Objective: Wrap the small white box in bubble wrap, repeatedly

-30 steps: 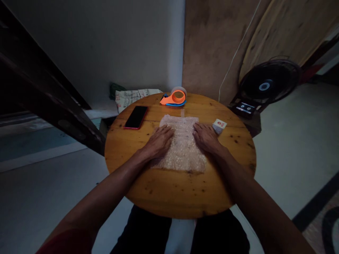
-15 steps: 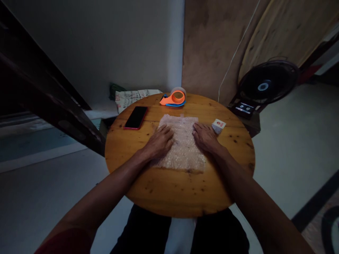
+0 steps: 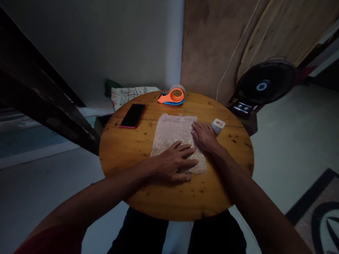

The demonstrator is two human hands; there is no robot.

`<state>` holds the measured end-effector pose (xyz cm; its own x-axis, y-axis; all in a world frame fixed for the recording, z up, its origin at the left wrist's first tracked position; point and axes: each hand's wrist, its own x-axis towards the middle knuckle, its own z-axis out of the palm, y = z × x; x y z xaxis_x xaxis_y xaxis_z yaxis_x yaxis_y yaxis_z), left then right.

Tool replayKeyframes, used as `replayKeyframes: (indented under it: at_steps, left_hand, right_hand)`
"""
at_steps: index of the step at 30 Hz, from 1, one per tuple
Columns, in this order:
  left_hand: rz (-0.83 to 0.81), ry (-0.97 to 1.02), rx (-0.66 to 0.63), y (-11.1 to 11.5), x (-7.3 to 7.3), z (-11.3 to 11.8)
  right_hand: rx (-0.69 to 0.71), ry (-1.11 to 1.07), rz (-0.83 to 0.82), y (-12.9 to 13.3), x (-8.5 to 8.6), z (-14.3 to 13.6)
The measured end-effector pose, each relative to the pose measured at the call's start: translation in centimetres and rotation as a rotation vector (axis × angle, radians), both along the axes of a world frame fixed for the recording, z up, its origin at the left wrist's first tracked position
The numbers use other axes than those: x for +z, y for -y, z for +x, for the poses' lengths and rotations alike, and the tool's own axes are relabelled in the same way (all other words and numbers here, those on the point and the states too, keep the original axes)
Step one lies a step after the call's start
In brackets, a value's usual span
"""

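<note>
A sheet of bubble wrap (image 3: 173, 130) lies flat on the round wooden table (image 3: 124, 148). Across its lower part rests my left hand (image 3: 176, 162), palm down with fingers spread. My right hand (image 3: 205, 137) lies on the wrap's right edge, fingers extended and flat. Just beyond the right hand is a small white box with a red mark (image 3: 218, 125). Whether anything lies inside the wrap I cannot tell.
An orange and blue tape dispenser (image 3: 173, 96) stands at the table's far edge. A phone with a red edge (image 3: 132, 115) lies at the left. Beyond the table are a printed sack (image 3: 127, 95) and a black fan (image 3: 262, 86).
My left hand has moved from the wrap's left edge down and to the right, onto its lower part, with fingers more spread. The right hand has stayed in place. The view has shifted slightly.
</note>
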<state>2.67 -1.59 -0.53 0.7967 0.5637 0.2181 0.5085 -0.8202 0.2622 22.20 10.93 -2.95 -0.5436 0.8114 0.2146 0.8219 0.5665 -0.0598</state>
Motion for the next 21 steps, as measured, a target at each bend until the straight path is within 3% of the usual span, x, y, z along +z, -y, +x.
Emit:
replayKeyframes:
  at_steps: [5,9,12,16,21]
  left_hand:
    - [-0.014,0.096,0.002,-0.3,0.3,-0.6]
    - [0.055,0.140,0.182,-0.6,-0.2,-0.8]
    - [0.008,0.040,0.285,-0.7,-0.7,-1.0]
    - [-0.095,-0.063,0.289,-0.8,-0.8,-1.1]
    - [-0.102,-0.056,0.301,-0.9,-0.4,-1.1]
  right_hand:
    - [0.016,-0.026,0.011,0.2,0.3,0.0]
    - [0.026,-0.046,0.007,0.5,0.7,-0.1]
    - [0.028,-0.040,0.004,0.8,1.0,-0.1]
    - [0.020,-0.048,0.010,0.9,1.2,-0.1]
    - [0.019,-0.101,0.073,1.0,1.5,0.0]
